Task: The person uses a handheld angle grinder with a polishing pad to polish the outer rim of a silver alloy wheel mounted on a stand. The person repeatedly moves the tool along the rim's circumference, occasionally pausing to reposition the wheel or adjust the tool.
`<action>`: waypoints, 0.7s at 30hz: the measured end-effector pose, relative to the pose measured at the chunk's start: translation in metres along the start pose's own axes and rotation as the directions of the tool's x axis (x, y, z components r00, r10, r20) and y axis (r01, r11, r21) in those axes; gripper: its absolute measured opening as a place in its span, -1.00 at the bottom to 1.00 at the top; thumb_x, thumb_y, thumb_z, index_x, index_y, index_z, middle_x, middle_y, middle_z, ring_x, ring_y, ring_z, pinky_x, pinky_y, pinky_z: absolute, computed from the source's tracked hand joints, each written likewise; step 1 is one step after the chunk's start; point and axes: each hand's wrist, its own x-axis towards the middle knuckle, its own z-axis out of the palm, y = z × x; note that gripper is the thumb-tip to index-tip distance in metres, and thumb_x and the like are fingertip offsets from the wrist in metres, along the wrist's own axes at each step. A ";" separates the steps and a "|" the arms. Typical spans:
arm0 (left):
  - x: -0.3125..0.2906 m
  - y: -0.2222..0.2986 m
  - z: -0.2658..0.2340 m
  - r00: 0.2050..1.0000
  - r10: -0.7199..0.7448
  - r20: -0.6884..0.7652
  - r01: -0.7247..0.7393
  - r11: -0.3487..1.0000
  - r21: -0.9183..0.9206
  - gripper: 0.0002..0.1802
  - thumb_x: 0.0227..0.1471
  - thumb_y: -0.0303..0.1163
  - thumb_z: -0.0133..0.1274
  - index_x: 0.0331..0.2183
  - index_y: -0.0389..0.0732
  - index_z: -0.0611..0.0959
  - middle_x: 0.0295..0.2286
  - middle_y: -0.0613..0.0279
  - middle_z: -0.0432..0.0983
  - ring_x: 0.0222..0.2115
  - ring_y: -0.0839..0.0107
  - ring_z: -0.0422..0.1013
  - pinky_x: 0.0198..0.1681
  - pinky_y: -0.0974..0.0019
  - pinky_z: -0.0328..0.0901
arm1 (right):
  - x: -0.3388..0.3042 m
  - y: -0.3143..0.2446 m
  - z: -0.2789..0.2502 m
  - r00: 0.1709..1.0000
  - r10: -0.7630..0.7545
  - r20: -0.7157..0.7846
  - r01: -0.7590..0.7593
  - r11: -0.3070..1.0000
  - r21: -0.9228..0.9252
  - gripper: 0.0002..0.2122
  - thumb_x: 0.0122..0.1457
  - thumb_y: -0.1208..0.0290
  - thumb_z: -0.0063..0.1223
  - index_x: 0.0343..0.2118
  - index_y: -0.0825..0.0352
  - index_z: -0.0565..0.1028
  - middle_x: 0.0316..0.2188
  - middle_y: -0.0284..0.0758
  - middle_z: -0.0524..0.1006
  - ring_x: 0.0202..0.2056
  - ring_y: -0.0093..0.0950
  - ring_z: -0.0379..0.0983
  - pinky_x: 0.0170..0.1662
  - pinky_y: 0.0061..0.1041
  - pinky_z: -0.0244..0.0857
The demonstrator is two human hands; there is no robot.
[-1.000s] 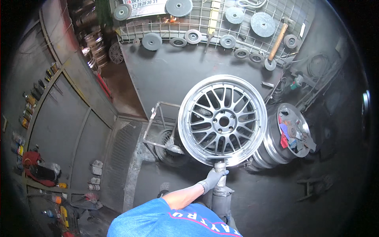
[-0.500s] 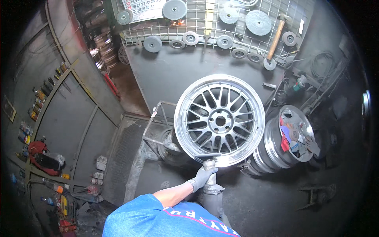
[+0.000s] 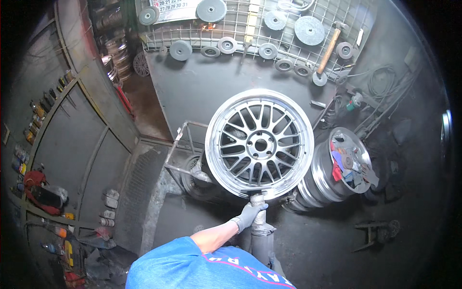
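Observation:
My left hand [image 3: 248, 215], in a grey glove, is closed around the pale neck of an angle grinder [image 3: 262, 243]. Its thin disc [image 3: 257, 189] lies edge-on at the bottom of the rim; whether it touches cannot be made out. In front of me stands an alloy wheel [image 3: 261, 177], facing me, with grey mesh spokes and a bright polished lip. Beside the grinder's lower body, a sliver of grey, perhaps my right hand [image 3: 275, 264], shows past my blue shirt. Its fingers are hidden.
Right of the wheel, a rim on its side [image 3: 328, 176] carries abrasive scraps and cloths. A metal frame [image 3: 174, 153] stands left. Discs and a hammer [image 3: 330, 54] hang on a wire grid [image 3: 190, 34] behind. Bottles and tools line the left wall. A small stand [image 3: 378, 233] sits at right.
The grinder, with my left hand still around it, has shifted slightly right along the wheel's lower lip. The whole view has moved, so the surroundings appear farther left.

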 end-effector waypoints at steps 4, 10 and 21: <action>-0.003 0.018 -0.041 1.000 0.027 0.006 -0.027 1.000 -0.012 -0.32 0.04 -0.24 0.53 0.13 -0.23 0.63 -0.02 0.17 0.68 -0.04 0.33 0.60 0.09 0.17 0.48 | 0.005 0.001 0.037 0.999 -0.046 0.021 0.046 0.999 -0.022 -0.32 0.49 -0.16 0.01 0.39 0.35 0.41 0.20 -0.17 0.59 0.15 -0.28 0.54 0.20 -0.22 0.43; -0.015 0.054 -0.085 0.995 0.033 0.094 -0.021 0.992 -0.126 -0.33 0.04 -0.31 0.54 0.14 -0.22 0.63 -0.02 0.20 0.68 -0.04 0.31 0.61 0.10 0.14 0.49 | 0.000 0.003 0.093 0.991 -0.127 0.041 0.130 0.989 -0.077 -0.33 0.50 -0.16 0.01 0.39 0.35 0.41 0.20 -0.17 0.60 0.15 -0.29 0.55 0.19 -0.22 0.44; -0.049 0.095 -0.165 0.995 -0.042 0.094 0.071 0.939 -0.336 -0.75 0.11 -0.42 0.45 -0.21 -0.19 0.69 -0.36 0.14 0.69 -0.37 0.24 0.66 -0.25 0.13 0.59 | -0.012 0.006 0.148 0.967 -0.255 0.019 0.254 0.950 -0.183 -0.34 0.50 -0.15 0.00 0.38 0.34 0.42 0.18 -0.19 0.61 0.13 -0.30 0.55 0.18 -0.23 0.45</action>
